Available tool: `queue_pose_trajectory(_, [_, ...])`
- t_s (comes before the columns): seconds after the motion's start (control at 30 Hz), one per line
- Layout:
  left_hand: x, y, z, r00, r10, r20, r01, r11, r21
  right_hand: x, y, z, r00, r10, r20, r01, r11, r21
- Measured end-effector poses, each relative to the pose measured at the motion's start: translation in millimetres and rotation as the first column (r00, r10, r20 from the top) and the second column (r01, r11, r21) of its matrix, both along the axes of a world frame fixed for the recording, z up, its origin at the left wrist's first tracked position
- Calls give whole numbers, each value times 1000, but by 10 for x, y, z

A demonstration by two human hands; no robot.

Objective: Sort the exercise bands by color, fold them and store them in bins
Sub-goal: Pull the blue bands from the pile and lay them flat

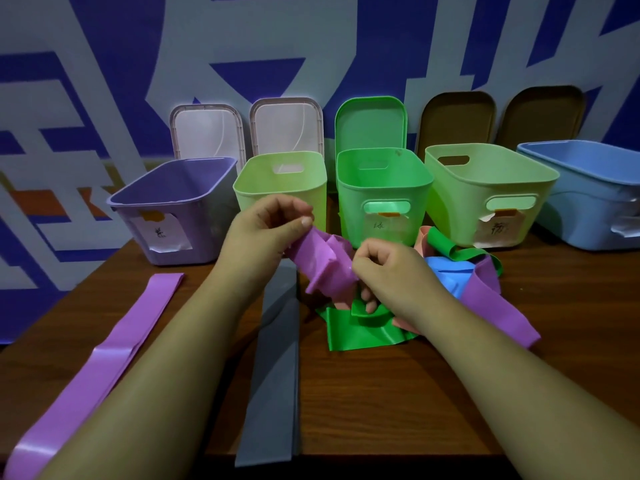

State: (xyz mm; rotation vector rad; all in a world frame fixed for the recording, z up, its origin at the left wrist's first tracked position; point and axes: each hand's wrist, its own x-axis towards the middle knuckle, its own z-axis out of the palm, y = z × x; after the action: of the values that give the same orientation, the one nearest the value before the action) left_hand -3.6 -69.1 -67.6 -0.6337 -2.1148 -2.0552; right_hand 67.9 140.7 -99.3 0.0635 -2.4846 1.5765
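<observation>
Probably an indoor activity room or office: wooden table point(381, 393) against a wall point(104, 46) painted with blue-and-white graphics.

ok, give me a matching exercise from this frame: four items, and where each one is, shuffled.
Items: 1 grey band; 2 crumpled purple band; 3 purple bin; 4 blue bin.
Places: A far right of the bin row; B flat on the table between the forearms; C far left of the bin row; D pinched by left hand and right hand.
Pairs: 1-B, 2-D, 3-C, 4-A.
</observation>
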Motion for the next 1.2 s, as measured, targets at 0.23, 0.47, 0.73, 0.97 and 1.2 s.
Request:
queue_pose_trajectory(0.23, [49,-185,166,949,283,-140,-258,950,174,-5,24,-14,999,-20,36,23,996,-89])
queue_pose_trajectory(0.47, [30,-135,154,958,273,-88,-269,961,61,50,10,86,975,19,-223,-27,999,-34])
queue_pose_trajectory(0.73, [12,-130,285,989,137,-47,-130,983,128,120,63,56,938,239,-253,-266,961,-79])
queue_pose_trajectory(0.97, [-20,-115,681,940,262,-219,-266,964,11,188,98,109,950,205,-236,-253,947,-195])
queue_pose_trajectory(1.2, [10,-59,1040,935,258,-242,-279,959,-57,247,92,153,957,252,-146,-292,826,-482])
